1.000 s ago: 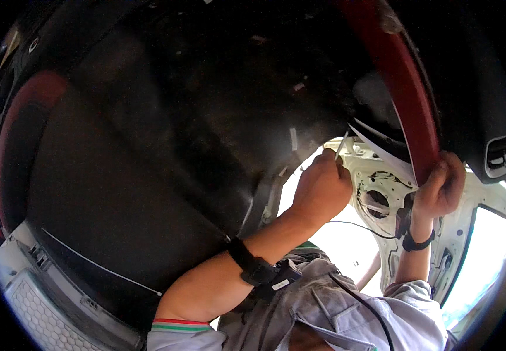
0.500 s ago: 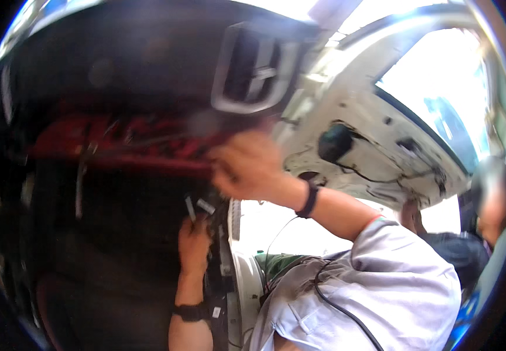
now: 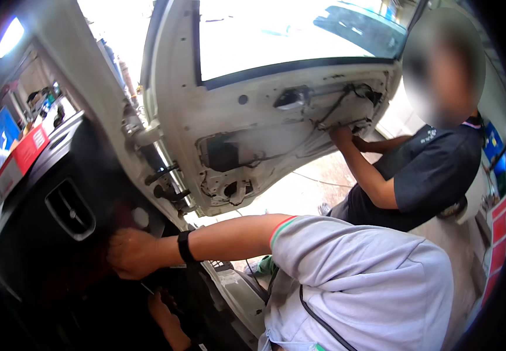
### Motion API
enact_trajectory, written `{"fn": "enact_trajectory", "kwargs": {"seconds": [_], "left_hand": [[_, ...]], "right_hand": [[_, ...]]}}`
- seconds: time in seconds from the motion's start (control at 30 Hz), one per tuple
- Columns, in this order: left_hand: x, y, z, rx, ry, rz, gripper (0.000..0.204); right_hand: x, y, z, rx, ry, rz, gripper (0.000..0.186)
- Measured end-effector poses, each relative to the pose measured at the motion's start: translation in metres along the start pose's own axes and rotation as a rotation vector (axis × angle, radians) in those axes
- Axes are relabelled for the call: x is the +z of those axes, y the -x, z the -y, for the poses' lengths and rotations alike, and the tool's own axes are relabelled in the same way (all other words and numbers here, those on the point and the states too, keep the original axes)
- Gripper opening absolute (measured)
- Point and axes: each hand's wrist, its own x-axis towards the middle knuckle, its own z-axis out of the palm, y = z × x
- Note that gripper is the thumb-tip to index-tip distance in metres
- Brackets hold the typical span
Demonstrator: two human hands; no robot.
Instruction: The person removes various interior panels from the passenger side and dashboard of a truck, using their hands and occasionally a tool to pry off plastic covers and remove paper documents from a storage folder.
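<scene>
My right hand point(image 3: 133, 254), fingers curled in, is up against the dark lower part of the dashboard point(image 3: 21, 234), below an oval air vent point(image 3: 71, 210). Whatever those fingers hold is hidden. Lower down, my left hand point(image 3: 162, 307) sits in deep shadow with its fingers bent. A thin, pale, rod-like piece point(image 3: 147, 288) shows just beyond its fingertips; its kind cannot be made out. A black band point(image 3: 185, 248) circles my right wrist.
An open car door point(image 3: 177, 117) without its inner panel stands ahead, its wiring bare. A co-worker point(image 3: 434, 169) in a dark shirt reaches into it. A red and white box point(image 3: 21, 161) rests on the dashboard. Red and white boxes point(image 3: 498, 234) stand at far right.
My view has swung right and up, bringing the door and co-worker more fully into the picture. My right arm reaches out straighter at the dashboard; my left hand is now deeper in shadow.
</scene>
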Motion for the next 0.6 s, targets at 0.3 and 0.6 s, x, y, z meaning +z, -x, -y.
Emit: {"fn": "enact_trajectory", "kwargs": {"seconds": [0.3, 0.6], "left_hand": [[0.003, -0.005, 0.004, 0.0, -0.089, -0.005, 0.015], [-0.004, -0.007, 0.011, -0.028, -0.164, -0.044, 0.023]], "right_hand": [[0.007, 0.009, -0.008, 0.013, -0.011, -0.01, 0.022], [0.011, 0.01, -0.008, -0.017, 0.031, 0.028, 0.024]]}}
